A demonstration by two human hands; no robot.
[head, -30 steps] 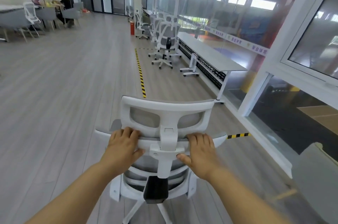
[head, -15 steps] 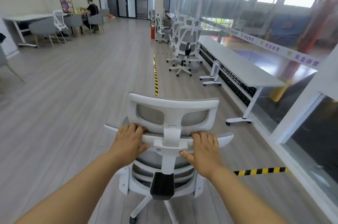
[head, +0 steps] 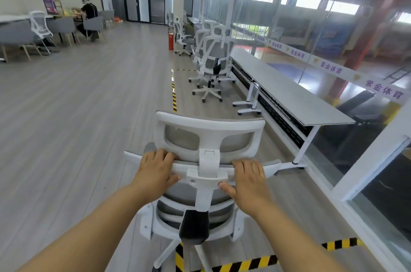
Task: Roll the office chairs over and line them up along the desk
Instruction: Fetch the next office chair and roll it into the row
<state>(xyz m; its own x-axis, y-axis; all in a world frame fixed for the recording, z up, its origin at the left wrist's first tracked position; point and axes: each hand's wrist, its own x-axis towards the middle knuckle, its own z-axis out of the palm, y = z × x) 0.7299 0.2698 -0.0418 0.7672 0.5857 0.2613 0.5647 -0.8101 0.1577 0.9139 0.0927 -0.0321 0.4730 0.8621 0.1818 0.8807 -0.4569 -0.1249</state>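
The left hand [head: 155, 171] and the right hand [head: 249, 180] both curl their fingers over the top of the office chair [head: 211, 126], thumbs under. It stands near the close end of the desk [head: 289, 94]. Pushed crooked, it may bump the desk leg [head: 305, 145] or the parked chairs [head: 211, 65].

Two hands, the left hand [head: 155, 169] and the right hand [head: 249, 180], are both on one white office chair [head: 211, 125]. One long desk [head: 289, 94] has at least four more white chairs [head: 216, 58] bunched at its far end (they overlap, so an exact count cannot be told). At the left tables there are one further white mesh chair [head: 39, 25] and one seated person [head: 89, 14]. One red cylinder [head: 170, 41] stands by the column.
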